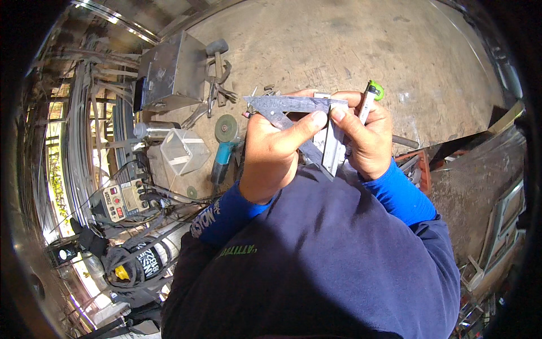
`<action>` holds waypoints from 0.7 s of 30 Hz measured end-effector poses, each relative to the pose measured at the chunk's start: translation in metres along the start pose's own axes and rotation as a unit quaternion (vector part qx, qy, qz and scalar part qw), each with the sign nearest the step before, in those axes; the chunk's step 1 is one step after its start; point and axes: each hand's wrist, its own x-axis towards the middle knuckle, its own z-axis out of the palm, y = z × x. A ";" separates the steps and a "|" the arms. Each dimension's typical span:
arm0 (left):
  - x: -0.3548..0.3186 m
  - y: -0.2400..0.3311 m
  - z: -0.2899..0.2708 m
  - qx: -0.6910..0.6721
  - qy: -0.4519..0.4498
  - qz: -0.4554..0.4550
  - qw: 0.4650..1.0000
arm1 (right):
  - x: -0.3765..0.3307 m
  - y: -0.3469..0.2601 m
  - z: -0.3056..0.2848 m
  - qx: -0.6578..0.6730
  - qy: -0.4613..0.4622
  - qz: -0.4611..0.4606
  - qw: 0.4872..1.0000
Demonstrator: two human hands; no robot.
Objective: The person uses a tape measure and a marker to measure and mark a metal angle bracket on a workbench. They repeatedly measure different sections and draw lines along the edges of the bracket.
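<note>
Dark navy cloth shirt (316,254) fills the foreground; beyond it spreads a broad, worn tan counter (339,45). Above both, the left hand (271,144) and right hand (370,138) grip a flat grey metal triangular frame (287,104), thumbs almost meeting, and a slim whitish stick (366,107) juts from the right hand

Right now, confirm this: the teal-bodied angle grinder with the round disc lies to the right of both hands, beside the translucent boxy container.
Not quite: the head view shows the angle grinder to the left of both the left hand and the right hand, beside the translucent boxy container.
</note>
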 end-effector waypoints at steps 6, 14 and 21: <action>0.005 -0.007 0.001 0.034 0.041 0.031 0.998 | 0.006 0.005 -0.003 -0.036 -0.007 0.006 0.999; 0.014 -0.017 -0.001 0.053 0.070 0.075 0.993 | 0.022 -0.004 -0.038 0.048 0.069 0.014 0.996; 0.012 -0.025 -0.004 0.105 0.065 0.094 0.988 | 0.013 -0.019 -0.042 -0.027 0.046 -0.227 0.972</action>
